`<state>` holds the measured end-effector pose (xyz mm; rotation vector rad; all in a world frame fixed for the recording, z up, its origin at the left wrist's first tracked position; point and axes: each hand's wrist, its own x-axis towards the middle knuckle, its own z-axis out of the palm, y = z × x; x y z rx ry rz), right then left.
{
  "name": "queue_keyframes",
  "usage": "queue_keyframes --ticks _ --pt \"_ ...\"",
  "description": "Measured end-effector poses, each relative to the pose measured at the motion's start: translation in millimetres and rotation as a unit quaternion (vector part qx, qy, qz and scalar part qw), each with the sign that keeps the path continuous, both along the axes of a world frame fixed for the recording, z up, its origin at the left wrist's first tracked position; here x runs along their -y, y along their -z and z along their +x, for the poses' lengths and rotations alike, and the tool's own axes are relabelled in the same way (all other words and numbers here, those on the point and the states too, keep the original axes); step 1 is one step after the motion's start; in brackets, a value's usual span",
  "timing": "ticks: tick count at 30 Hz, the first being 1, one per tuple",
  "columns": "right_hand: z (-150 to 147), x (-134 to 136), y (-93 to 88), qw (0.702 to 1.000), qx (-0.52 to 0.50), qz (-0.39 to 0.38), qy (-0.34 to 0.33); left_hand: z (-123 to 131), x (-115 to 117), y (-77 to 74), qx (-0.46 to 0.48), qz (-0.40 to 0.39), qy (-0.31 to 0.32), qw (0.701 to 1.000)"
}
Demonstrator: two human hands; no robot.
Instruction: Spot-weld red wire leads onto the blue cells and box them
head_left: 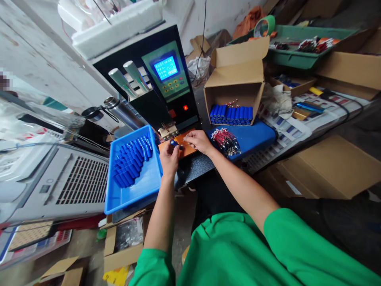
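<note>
A blue cylindrical battery cell (173, 142) is gripped in my left hand (169, 158), its end turned up towards the machine. My right hand (199, 142) is pinched just to the right of it, over an orange board (188, 150); what sits between its fingertips is too small to name. Right in front of both hands stands a black spot-welding machine (184, 112) with a lit blue screen (166, 68); its electrode tips (168, 130) hang above the board. A bundle of red and black wire leads (225, 141) lies to the right of my right hand.
At the left, a blue plastic tray (149, 185) holds many blue cells. An open cardboard box (238, 81) with stacked cells stands behind the wires, on a blue surface (258, 137). Further back is a green tray (312, 59). A metal flask (119, 109) stands beside the machine.
</note>
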<state>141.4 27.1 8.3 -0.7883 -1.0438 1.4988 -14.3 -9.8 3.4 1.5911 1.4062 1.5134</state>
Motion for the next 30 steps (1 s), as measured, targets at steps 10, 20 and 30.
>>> queue_keyframes --ticks 10,20,30 --pt "-4.5 0.4 0.5 0.999 0.024 -0.006 0.037 5.7 -8.3 -5.0 -0.013 -0.015 -0.012 1.000" --pt "-9.8 0.4 -0.8 0.998 0.028 -0.011 0.058 6.1 -7.5 3.7 0.017 -0.012 0.001 1.000" --pt "-28.4 6.3 -15.2 0.994 0.002 -0.063 0.088 4.4 -6.6 8.3 0.006 -0.010 0.000 1.000"
